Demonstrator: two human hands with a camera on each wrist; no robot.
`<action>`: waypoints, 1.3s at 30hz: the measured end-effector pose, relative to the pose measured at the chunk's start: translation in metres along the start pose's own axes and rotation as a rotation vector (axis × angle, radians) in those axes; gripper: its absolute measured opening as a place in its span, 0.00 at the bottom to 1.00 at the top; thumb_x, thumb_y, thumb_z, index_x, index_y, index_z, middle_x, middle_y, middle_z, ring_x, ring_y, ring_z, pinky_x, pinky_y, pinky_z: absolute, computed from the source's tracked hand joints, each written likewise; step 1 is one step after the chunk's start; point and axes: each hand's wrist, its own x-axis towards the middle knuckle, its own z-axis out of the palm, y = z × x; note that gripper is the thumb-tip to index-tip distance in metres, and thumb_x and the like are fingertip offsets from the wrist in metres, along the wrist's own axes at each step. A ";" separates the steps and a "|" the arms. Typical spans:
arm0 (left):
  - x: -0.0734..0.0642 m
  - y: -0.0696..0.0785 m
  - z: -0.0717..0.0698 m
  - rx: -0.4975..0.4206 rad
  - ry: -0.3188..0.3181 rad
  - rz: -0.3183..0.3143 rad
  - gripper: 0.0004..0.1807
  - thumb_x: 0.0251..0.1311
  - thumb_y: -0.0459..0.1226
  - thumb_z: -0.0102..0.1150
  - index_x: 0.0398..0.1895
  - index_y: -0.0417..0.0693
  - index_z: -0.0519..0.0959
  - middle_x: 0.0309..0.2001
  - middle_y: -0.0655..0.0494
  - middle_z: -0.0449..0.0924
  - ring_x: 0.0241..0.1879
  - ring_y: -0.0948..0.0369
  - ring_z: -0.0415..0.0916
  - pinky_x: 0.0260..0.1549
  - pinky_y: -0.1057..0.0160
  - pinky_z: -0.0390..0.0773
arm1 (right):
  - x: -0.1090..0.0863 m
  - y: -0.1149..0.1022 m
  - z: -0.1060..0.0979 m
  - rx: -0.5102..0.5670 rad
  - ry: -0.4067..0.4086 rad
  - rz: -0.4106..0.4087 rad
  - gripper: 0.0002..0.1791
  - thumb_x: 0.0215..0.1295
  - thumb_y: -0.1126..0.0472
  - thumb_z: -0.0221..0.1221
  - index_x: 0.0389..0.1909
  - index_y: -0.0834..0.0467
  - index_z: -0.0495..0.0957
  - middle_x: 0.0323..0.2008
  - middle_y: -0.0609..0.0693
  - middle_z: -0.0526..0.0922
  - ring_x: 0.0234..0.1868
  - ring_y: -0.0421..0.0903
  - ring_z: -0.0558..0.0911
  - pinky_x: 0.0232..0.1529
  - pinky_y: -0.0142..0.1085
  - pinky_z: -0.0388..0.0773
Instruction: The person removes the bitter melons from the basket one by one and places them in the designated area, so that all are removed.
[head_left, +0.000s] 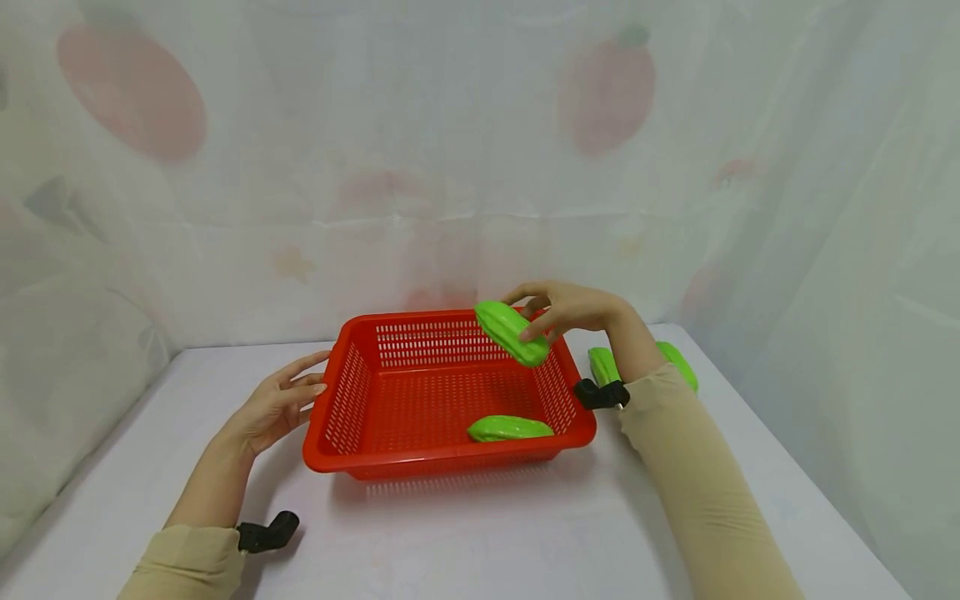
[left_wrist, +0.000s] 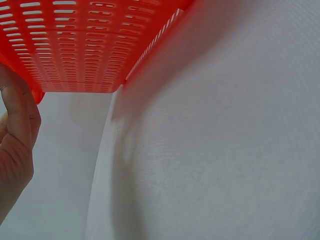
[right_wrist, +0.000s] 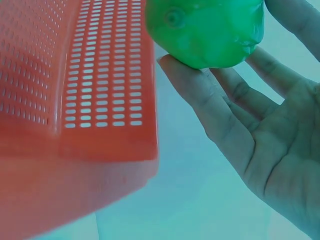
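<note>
In the head view, my right hand [head_left: 573, 308] pinches a bright green, ribbed gourd [head_left: 512, 332] between thumb and fingers, tilted above the right back part of a red plastic basket [head_left: 450, 457]. The right wrist view shows the smooth rounded end of this gourd [right_wrist: 205, 32] beside the perforated basket wall [right_wrist: 102, 75]. A similar gourd [head_left: 510, 428] lies inside the basket, at the front right. At the basket's left side, my left hand [head_left: 273, 407] has its fingertips right at the rim, fingers loosely bent. The left wrist view shows that hand [left_wrist: 17, 130] beside the basket's outer wall [left_wrist: 75, 47].
Two more green gourds, one [head_left: 602, 365] left of my right forearm and one [head_left: 678, 365] right of it, lie on the white table [head_left: 465, 542], partly hidden. A pale printed curtain [head_left: 480, 150] hangs behind the table. Black wrist mounts [head_left: 267, 532] stick out from both sleeves.
</note>
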 end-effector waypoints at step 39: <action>0.002 0.001 0.002 -0.001 -0.003 -0.002 0.30 0.73 0.29 0.44 0.75 0.51 0.54 0.47 0.63 0.84 0.43 0.66 0.85 0.43 0.65 0.85 | -0.070 0.036 -0.037 -0.007 0.118 0.102 0.36 0.62 0.57 0.66 0.71 0.47 0.63 0.66 0.60 0.67 0.58 0.53 0.76 0.48 0.44 0.84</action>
